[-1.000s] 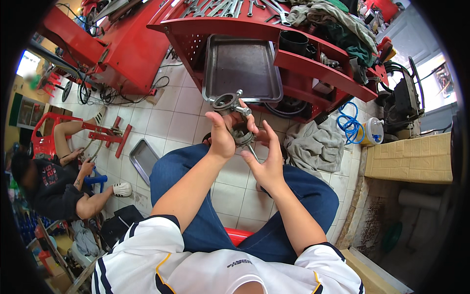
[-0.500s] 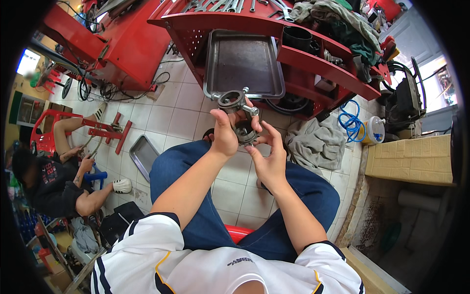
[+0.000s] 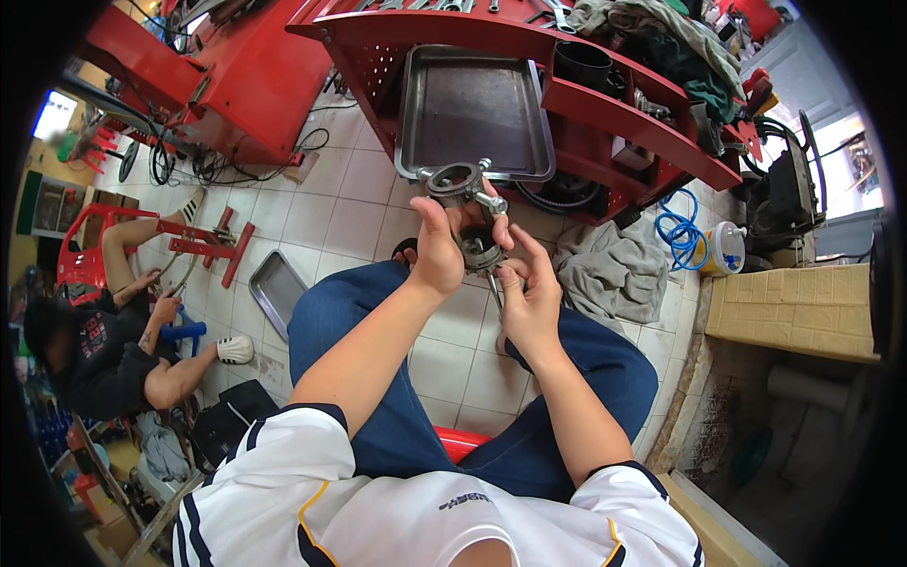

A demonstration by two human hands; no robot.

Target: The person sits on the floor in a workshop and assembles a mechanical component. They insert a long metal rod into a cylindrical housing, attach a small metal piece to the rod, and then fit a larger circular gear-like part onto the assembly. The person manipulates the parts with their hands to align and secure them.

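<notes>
Over my knees my left hand (image 3: 437,244) holds a grey metal part (image 3: 457,186) by its side. A round opening tops it, and short arms with shiny bolt-like ends stick out around that. Beneath this sits a second, round metal section (image 3: 480,248), partly hidden by fingers; whether the two are one piece I cannot tell. My right hand (image 3: 531,302) has its thumb and forefinger closed at the lower section's right edge. A slim metal rod (image 3: 496,296) points down beside the right thumb, and its upper end is hidden.
Ahead is a red tool cart (image 3: 425,30) with a metal tray (image 3: 472,104), wrenches and rags. A grey cloth (image 3: 614,274), blue hose (image 3: 675,236) and white bucket (image 3: 726,248) lie right. Left are a smaller tray (image 3: 276,293) and a seated person (image 3: 104,350) holding something.
My right thumb and forefinger have come together, from spread around the lower section. The slim rod now shows under it. The part has shifted slightly right.
</notes>
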